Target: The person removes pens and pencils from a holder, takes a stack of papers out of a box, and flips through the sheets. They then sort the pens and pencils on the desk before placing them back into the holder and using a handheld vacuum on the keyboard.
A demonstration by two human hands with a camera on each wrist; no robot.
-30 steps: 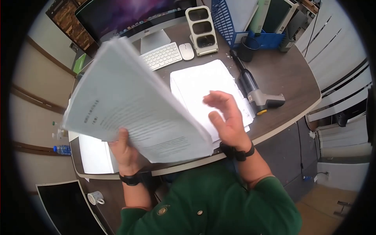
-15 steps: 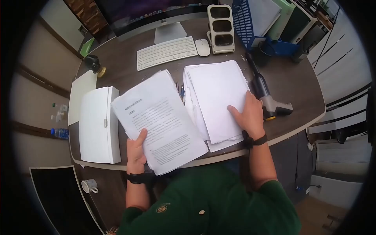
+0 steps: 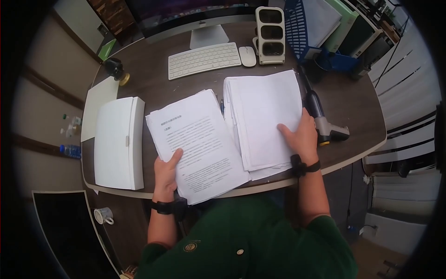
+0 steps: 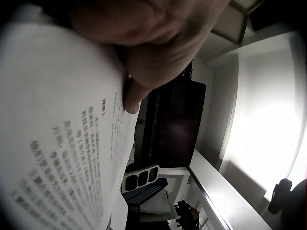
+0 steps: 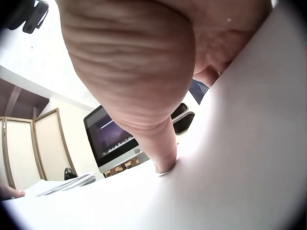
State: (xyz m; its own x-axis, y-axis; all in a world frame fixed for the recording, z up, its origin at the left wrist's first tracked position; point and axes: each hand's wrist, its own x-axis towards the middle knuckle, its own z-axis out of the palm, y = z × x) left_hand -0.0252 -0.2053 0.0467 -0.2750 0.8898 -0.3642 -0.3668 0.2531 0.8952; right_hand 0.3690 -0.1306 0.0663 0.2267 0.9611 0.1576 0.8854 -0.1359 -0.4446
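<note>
The left hand point(image 3: 166, 176) grips the lower left edge of a printed paper stack point(image 3: 200, 139), thumb on top, fingers underneath; the left wrist view shows the thumb lying on the printed sheet point(image 4: 72, 143). That stack lies tilted at the desk's front edge, its right side against a second, blank-topped stack point(image 3: 267, 121). At the right edge of the blank stack is the right hand point(image 3: 304, 137), its thumb on the top sheet and its fingers along the side. In the right wrist view the thumb of the right hand point(image 5: 144, 72) presses on white paper point(image 5: 230, 158).
A white file box point(image 3: 114, 144) stands left on the desk. Behind are a keyboard point(image 3: 204, 61), a mouse point(image 3: 247, 56), a monitor and a three-panel holder point(image 3: 271, 39). A handheld vacuum point(image 3: 327, 128) lies right of the stacks; a mug point(image 3: 103, 215) is below left.
The left hand has lowered the printed stack from the air to beside the blank stack. The right hand has moved from above the blank stack to its right edge and taken hold there.
</note>
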